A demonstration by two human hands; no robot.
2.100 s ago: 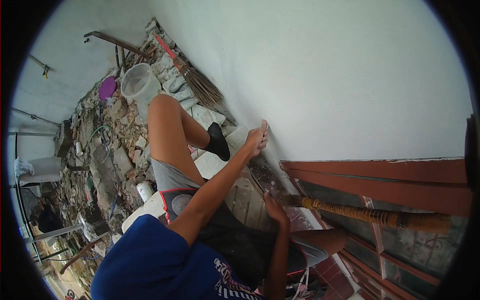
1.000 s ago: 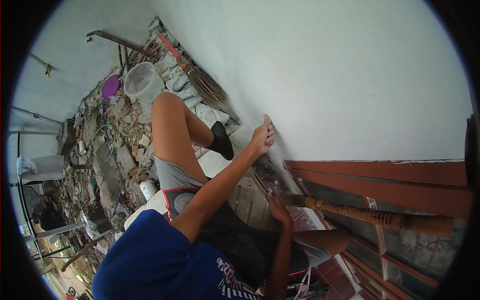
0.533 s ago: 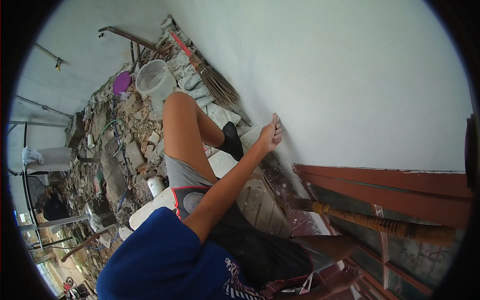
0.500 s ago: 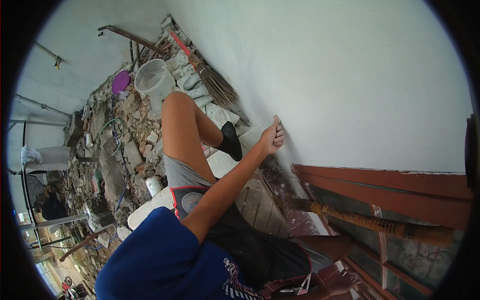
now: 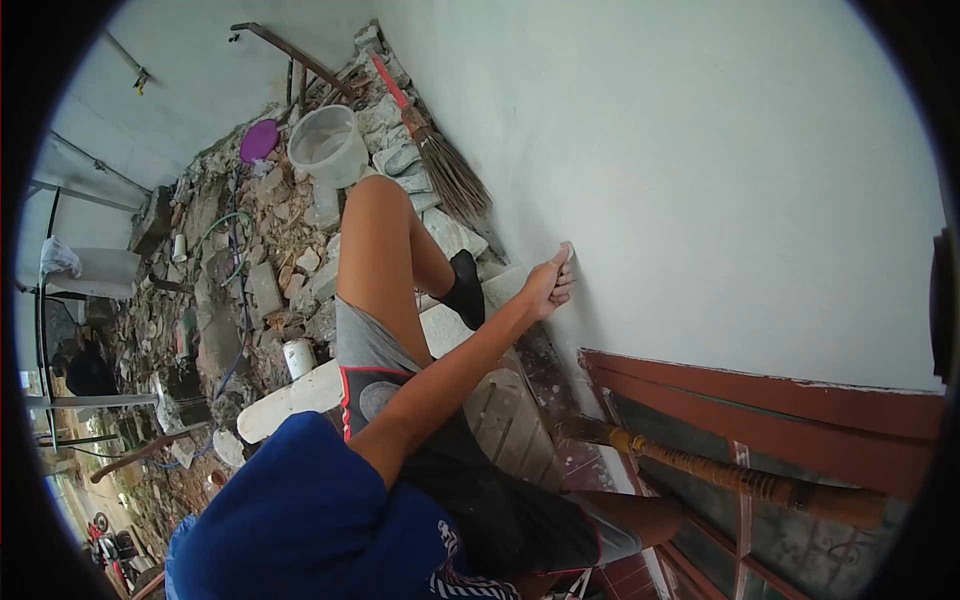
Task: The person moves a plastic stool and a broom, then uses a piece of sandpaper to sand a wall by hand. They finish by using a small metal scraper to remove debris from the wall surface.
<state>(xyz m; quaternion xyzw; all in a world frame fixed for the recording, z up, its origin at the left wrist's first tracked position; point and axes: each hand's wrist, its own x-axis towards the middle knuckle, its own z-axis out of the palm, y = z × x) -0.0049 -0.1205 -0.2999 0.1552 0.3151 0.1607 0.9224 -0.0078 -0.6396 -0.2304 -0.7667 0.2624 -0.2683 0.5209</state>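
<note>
My left hand (image 5: pixel 548 284) reaches out from a blue sleeve to the white wall (image 5: pixel 700 170). Its fingers are curled around a small pale piece (image 5: pixel 567 250), which it presses against the wall low down, near the floor. The piece is too small to identify. My right hand is out of sight. I sit with one bare knee (image 5: pixel 375 205) raised and a black-socked foot (image 5: pixel 466 290) just below the left hand. A wooden-handled brush (image 5: pixel 740 480) lies across the red window frame (image 5: pixel 800 400), and no hand touches it.
A broom with a red handle (image 5: pixel 440 170) leans at the foot of the wall. Beyond my knee stand a white bucket (image 5: pixel 325 145) and a purple lid (image 5: pixel 258 140) among rubble (image 5: pixel 250 270). A small white tin (image 5: pixel 298 357) sits by my seat.
My right hand has left the wooden brush handle and dropped out of view. My left hand has stayed on the wall, sliding slightly up it. The view has shifted a little.
</note>
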